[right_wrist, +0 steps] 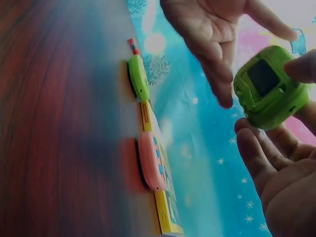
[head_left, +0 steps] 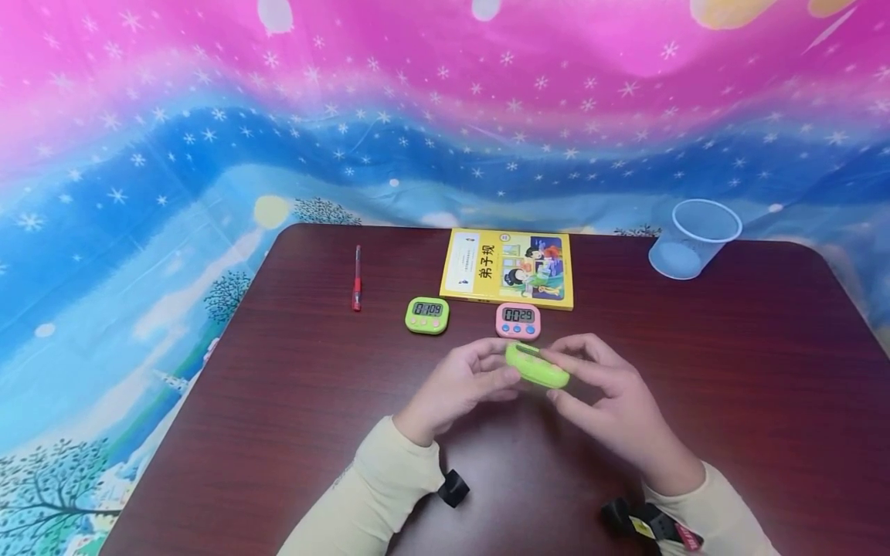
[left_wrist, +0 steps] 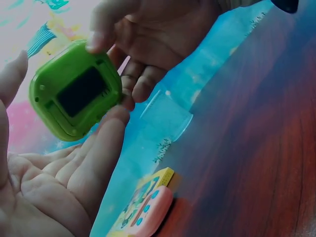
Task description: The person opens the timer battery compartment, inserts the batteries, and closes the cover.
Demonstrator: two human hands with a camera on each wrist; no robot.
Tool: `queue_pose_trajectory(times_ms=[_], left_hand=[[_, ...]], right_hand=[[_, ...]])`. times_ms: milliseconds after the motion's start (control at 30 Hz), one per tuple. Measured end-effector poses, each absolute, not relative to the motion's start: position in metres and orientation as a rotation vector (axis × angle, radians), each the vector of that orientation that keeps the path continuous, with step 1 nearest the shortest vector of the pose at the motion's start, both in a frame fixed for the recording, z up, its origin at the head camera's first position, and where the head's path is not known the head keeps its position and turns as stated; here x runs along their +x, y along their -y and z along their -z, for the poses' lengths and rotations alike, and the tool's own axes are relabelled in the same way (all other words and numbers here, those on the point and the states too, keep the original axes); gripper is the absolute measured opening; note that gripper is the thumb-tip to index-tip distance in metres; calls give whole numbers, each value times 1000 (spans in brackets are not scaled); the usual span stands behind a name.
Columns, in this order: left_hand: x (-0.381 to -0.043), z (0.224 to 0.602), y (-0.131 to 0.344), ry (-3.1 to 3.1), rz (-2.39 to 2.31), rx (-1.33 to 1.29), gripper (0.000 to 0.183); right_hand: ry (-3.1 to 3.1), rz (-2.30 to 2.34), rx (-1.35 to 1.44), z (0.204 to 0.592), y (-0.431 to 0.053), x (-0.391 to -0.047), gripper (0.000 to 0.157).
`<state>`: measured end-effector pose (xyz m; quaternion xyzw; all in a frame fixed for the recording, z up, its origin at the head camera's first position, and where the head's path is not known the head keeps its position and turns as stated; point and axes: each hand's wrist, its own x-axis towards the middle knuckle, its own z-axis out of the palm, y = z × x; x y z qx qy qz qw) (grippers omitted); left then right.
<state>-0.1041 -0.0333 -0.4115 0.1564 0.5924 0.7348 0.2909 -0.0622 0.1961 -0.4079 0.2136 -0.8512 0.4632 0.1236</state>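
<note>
My right hand (head_left: 619, 405) pinches a lime-green digital timer (head_left: 538, 372) above the table, its thumb on one face and fingers behind. The timer is tilted, showing mostly its edge in the head view. In the left wrist view its face with a dark rectangular panel (left_wrist: 81, 91) shows. My left hand (head_left: 459, 390) is at the timer's left end, fingers loosely extended, thumb standing off it in the left wrist view. Just beyond the hands lies a pink timer (head_left: 518, 321) reading 00:29. Left of that, a second green timer (head_left: 427, 316) lies with its display up.
A yellow picture book (head_left: 507, 268) lies behind the timers. To its left is a red pen (head_left: 358, 278). A clear plastic cup (head_left: 695, 239) stands tilted-looking at the back right of the dark wooden table (head_left: 765, 371). A patterned cloth (head_left: 445, 100) hangs behind.
</note>
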Motion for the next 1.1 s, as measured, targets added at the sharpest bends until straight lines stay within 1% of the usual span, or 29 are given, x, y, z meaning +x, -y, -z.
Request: queue_pose_trajectory(times_ms=[167, 333, 400, 567, 633, 833, 1100], left_hand=[[-104, 411, 34, -1559, -1960, 405, 59], [-104, 412, 33, -1600, -1947, 435, 59], [-104, 412, 32, -1608, -1949, 451, 60], [-104, 411, 31, -1634, -1970, 452, 67], [-104, 411, 31, -1639, -1981, 454, 71], [-104, 415, 26, -1608, -2000, 530, 76], [-103, 421, 23, -1604, -1973, 636, 78]], right_hand=[[2480, -1215, 739, 410, -197, -65, 55], [2507, -1175, 734, 409, -198, -65, 56], [2537, -1196, 701, 407, -199, -65, 64], [2610, -1329, 580, 404, -203, -65, 91], [2622, -1365, 551, 403, -205, -66, 95], [2657, -1355, 532, 403, -208, -68, 93], [2727, -1092, 575, 403, -201, -67, 82]])
